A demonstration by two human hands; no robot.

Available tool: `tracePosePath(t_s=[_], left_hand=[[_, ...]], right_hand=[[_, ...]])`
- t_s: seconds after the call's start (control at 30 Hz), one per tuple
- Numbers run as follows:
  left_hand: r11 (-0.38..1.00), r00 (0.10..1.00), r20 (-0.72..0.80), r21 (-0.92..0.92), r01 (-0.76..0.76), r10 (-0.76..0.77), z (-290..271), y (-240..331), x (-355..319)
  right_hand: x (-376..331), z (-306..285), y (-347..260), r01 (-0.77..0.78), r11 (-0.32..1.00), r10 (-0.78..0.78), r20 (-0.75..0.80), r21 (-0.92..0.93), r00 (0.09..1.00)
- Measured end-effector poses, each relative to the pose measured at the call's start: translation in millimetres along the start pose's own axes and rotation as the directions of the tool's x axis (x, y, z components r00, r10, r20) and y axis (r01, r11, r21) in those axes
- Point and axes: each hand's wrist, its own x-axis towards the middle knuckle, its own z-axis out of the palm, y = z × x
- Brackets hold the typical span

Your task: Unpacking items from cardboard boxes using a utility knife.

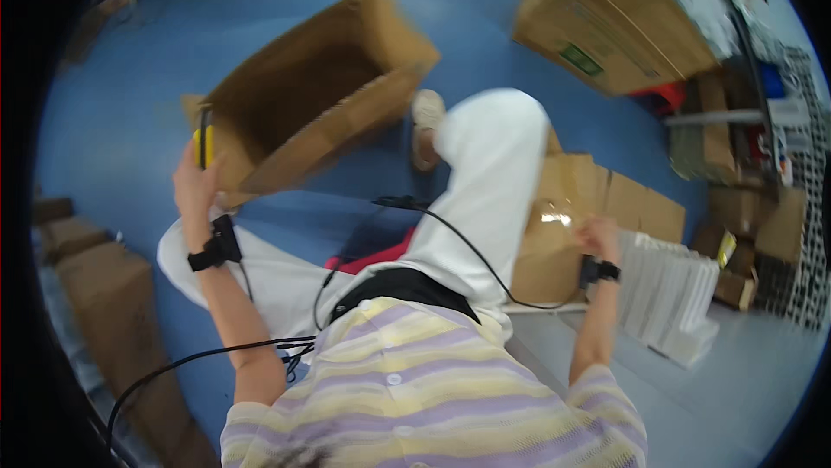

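My left hand (196,182) is closed around a slim yellow-and-black tool (204,146) that looks like a utility knife. It is held upright against the near left end of an open cardboard box (333,135). The box lies tilted on the floor ahead of me, its inside showing brown and bare. Over on the right, my right hand (599,238) is at the edge of a cardboard piece with shiny clear tape (554,217), above a row of white flat stacked items (666,290). Its fingers are blurred, so their grip is unclear.
A large taped carton (615,22) stands at the far right, near shelving with boxes. More cartons (108,295) line the left side. A black cable (472,247) runs across my lap. Something red (376,258) shows under me, above the blue floor (467,0).
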Motion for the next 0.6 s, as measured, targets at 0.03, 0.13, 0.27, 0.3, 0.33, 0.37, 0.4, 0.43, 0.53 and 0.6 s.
tracePosePath(t_s=[0.03,0.13,0.27,0.3,0.33,0.37,0.4,0.43,0.53,0.6], left_hand=[[0.970,0.996,0.083,-0.238,0.051,-0.032,-19,18,-7],[0.686,0.984,0.034,-0.721,-0.097,0.175,-50,109,-13],[0.131,0.939,0.203,-0.976,0.172,0.278,-68,199,-42],[0.157,0.940,0.151,-0.982,0.107,0.305,-55,220,-47],[0.194,0.941,0.100,-0.980,0.037,0.322,-41,234,-48],[0.200,0.952,0.048,-0.980,-0.015,0.304,-22,239,-51],[0.199,0.954,-0.006,-0.978,-0.068,0.300,-2,246,-55],[0.147,0.977,0.042,-0.989,0.011,0.209,14,243,-55],[0.539,0.939,0.164,-0.842,-0.026,0.302,47,220,-48],[0.592,0.875,0.104,-0.773,-0.228,0.473,66,219,-37]], right_hand=[[-13,-15,-67,0.052,0.996,-0.037,-0.194,0.073,0.980],[-71,-80,-244,0.587,0.782,-0.464,-0.431,0.211,0.774],[-131,-15,-425,0.768,0.384,-0.836,-0.160,0.512,0.525],[-124,17,-440,0.693,0.371,-0.887,0.015,0.618,0.461],[-128,52,-457,0.565,0.414,-0.888,0.180,0.714,0.424],[-143,84,-468,0.358,0.498,-0.817,0.289,0.790,0.498],[-124,120,-463,0.426,0.373,-0.898,0.204,0.824,0.391],[-133,134,-463,0.133,0.389,-0.840,0.291,0.912,0.458],[-112,163,-435,-0.149,0.389,-0.780,0.412,0.909,0.472],[-80,167,-412,-0.230,0.423,-0.703,0.478,0.876,0.527]])
